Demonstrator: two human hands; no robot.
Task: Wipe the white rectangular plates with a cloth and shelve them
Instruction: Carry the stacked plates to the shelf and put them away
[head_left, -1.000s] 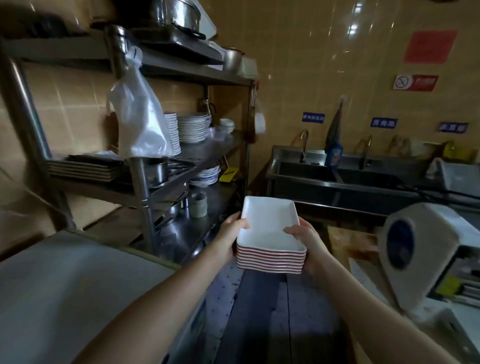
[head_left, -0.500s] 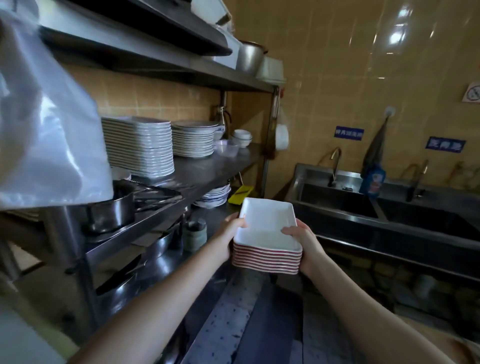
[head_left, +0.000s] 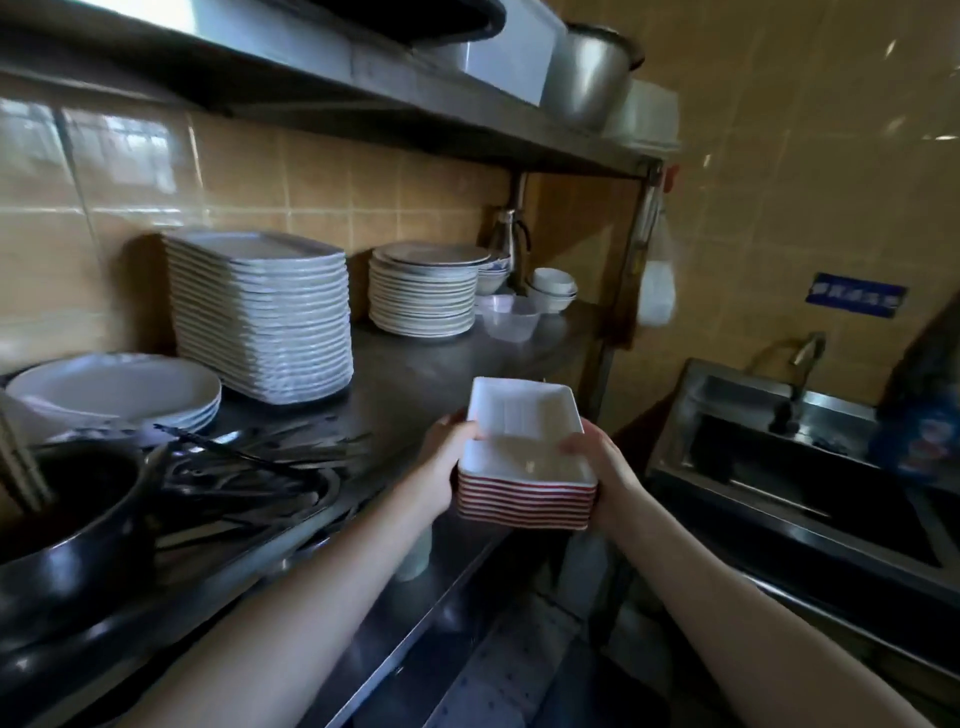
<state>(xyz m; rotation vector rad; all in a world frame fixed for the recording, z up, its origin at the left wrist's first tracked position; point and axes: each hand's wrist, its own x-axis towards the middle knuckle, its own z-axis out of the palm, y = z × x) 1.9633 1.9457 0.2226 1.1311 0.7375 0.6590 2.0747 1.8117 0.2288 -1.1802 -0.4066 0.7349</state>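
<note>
Plate stack (head_left: 525, 462) gripped between left hand (head_left: 442, 467) and right hand (head_left: 607, 470)

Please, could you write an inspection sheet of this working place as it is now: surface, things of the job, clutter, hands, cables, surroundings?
Surface: steel middle shelf, with a bare patch in front of the stacks.
Job's things: stack of white rectangular plates with red edges, held in the air near the shelf's front edge; no cloth seen.
Clutter: tall tray stack, round plates, bowls, clear tub, black pot, dark utensils.
Hands: left hand and right hand each grip one side of the stack.
Cables: nothing seen.
Surroundings: steel sink with tap at right; metal pot on the top shelf; tiled wall.
</note>
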